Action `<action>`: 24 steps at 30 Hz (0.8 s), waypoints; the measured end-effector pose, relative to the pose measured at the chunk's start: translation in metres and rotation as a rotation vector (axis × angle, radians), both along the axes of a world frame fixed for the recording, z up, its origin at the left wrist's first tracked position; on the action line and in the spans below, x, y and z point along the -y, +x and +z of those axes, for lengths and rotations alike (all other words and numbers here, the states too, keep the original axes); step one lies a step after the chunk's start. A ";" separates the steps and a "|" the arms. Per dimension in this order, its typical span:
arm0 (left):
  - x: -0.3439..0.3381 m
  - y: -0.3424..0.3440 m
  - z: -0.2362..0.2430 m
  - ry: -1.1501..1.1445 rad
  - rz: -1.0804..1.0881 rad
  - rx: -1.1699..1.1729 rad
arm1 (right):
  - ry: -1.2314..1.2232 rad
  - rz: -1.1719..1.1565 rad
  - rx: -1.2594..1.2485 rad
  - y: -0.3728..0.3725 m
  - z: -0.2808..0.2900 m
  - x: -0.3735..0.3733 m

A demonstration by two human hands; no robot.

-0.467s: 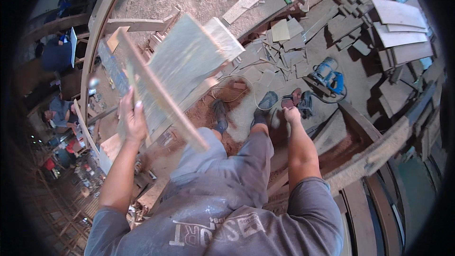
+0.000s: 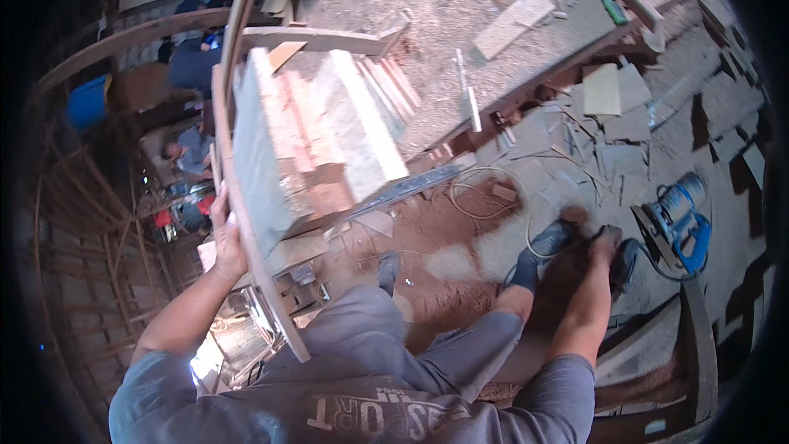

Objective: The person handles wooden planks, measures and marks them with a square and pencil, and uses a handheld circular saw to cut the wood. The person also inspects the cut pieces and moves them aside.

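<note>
A long wooden board (image 2: 265,288) stands on edge at my left, seen mostly along its narrow side. My left hand (image 2: 230,248) grips that edge, its fingers pointing up along the wood. Low on the right, beside my foot, my right hand (image 2: 606,244) is closed around a dark hand-held power tool (image 2: 627,267). The hand and shadow hide much of the tool, so its exact kind is unclear. Past the board, several wooden pieces, among them a pale thick plank (image 2: 368,127), lie on the low bench.
A blue-handled power tool (image 2: 694,238) with a cord lies right of my right hand. A pale looped cable (image 2: 454,191) crosses the sawdust-covered ground. Wood offcuts (image 2: 604,90) and a green-handled tool (image 2: 610,5) lie farther off. Another person (image 2: 193,148) is at far left.
The board in my left hand has swung from a slant to a steeper, more upright position, uncovering the planks behind it. My right hand has moved right and slightly lower with the dark tool. The view has shifted.
</note>
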State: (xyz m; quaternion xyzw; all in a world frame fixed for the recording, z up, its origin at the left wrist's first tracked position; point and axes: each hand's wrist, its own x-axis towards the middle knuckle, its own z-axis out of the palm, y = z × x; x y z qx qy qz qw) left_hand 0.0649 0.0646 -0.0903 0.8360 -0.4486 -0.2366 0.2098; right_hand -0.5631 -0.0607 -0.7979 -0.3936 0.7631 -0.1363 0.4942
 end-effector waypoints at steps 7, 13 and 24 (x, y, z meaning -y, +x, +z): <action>-0.042 -0.027 0.002 0.000 -0.004 0.232 | 0.238 -0.121 0.135 -0.081 0.106 -0.060; 0.004 -0.058 0.005 -0.037 -0.074 0.398 | -0.023 -0.624 -0.072 0.023 0.344 -0.091; 0.018 -0.058 0.006 -0.159 -0.005 0.398 | -0.637 -0.126 0.532 0.147 0.699 -0.039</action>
